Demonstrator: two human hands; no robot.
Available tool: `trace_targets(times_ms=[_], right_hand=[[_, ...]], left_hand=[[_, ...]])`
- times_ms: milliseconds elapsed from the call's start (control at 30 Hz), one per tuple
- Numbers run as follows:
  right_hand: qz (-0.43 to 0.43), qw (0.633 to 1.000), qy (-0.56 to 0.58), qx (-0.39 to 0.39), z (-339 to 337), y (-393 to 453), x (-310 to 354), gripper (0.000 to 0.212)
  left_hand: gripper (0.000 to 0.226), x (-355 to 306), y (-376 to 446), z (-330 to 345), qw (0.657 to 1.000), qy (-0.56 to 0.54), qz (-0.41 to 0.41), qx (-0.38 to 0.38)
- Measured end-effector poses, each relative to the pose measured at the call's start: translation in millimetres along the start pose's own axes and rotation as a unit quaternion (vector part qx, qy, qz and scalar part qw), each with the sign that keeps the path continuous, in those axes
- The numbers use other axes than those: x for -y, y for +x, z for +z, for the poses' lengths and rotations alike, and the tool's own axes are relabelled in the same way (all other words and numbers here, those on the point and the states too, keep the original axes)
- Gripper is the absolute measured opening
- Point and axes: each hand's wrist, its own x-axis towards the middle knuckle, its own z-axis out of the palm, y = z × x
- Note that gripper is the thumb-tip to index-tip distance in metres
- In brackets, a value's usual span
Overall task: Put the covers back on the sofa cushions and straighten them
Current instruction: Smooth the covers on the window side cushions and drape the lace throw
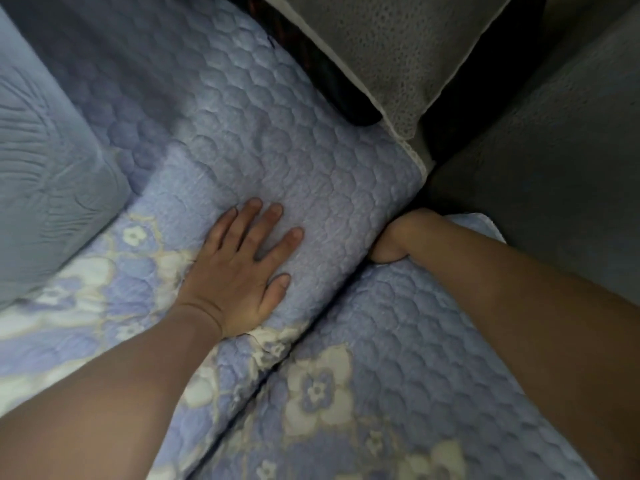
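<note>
Closest to us, both forearms reach forward over quilted blue cover, white flowers printed along its near edge. Two covered seat cushions lie side by side here: the right cushion (398,358) under the right forearm, the left cushion (277,140) running away toward the top left, with a dark seam (311,327) between them.

This looks like the tucking and smoothing stage. The covers are already on; what is in hand is getting the fabric seated down in the gaps and the tops flat.

The left hand (242,268) lies palm down on the left cushion, fingers straight and a little spread, pressing the quilting flat just beside the seam. Nothing is gripped there. Wrist low, forearm angled in from the bottom left.

The right hand (394,240) is pushed down at the far end of that seam, where the two cushions meet the dark gap (433,188). Only the wrist and the heel of the hand show; the fingers are buried, so I cannot tell whether they are flat, curled or pinching cloth.

Next, I'd judge, the buried hand needs to work the cover's edge down into the gap while the flat hand holds the top taut.

Further off, a pale blue pillow (45,174) sits at the left, and grey upholstery (398,50) rises beyond the cushions, with more grey sofa (554,150) on the right.
</note>
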Motion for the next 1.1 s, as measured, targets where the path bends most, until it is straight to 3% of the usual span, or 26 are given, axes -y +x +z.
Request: trace_targets(times_ms=[67, 167, 300, 467, 567, 667, 733, 833, 933, 1033, 1067, 1100], right_hand=[[-0.009, 1.000, 0.002, -0.027, 0.0, -6.2, -3.9, 0.059], [0.041, 0.999, -0.004, -0.035, -2.1, -24.4, -10.8, 0.070], [0.037, 0.994, -0.006, -0.099, 1.2, -32.6, -13.1, 0.055], [0.071, 0.997, 0.021, -0.005, -2.6, -18.6, 0.6, 0.073], [0.020, 0.997, 0.079, -0.004, -14.2, -19.0, 3.1, 0.062], [0.013, 0.993, 0.099, 0.060, -29.1, -18.0, -4.9, 0.064], [0.026, 0.987, 0.149, 0.052, -27.3, -18.5, -6.8, 0.059], [-0.001, 0.982, 0.185, -0.038, -11.7, -24.2, -12.6, 0.043], [0.008, 0.983, 0.088, -0.158, 13.4, -42.4, -33.6, 0.054], [0.124, 0.902, 0.130, -0.392, 89.5, -79.4, -44.0, 0.051], [0.194, 0.869, 0.172, -0.422, 122.7, -98.6, -42.3, 0.051], [0.258, 0.853, 0.229, -0.392, 143.2, -109.5, -36.8, 0.054]], left_hand=[[0.064, -0.5, 0.2, -1.3, 1.000, -0.005, 0.003, -0.004], [0.063, 0.8, 0.8, -0.5, 1.000, -0.013, 0.003, -0.011], [0.064, 0.9, 0.0, 0.9, 1.000, -0.006, 0.003, -0.005], [0.064, -1.0, -0.6, 0.2, 1.000, -0.002, 0.004, -0.003], [0.064, 0.7, -0.6, 1.6, 1.000, 0.003, 0.009, -0.012], [0.064, 1.5, -0.5, 3.5, 1.000, 0.004, 0.007, -0.012], [0.064, 1.2, -0.1, 2.6, 1.000, 0.003, 0.007, -0.015], [0.063, 2.3, -0.6, 4.5, 0.999, 0.006, 0.012, -0.029], [0.063, -0.3, -2.0, 6.3, 0.999, 0.003, 0.013, -0.042], [0.063, -2.0, -2.7, 0.4, 1.000, 0.007, 0.001, -0.024], [0.063, -6.8, -3.5, -2.8, 1.000, 0.012, 0.001, -0.020], [0.062, -8.3, -4.4, -5.8, 1.000, 0.012, -0.009, -0.009]])
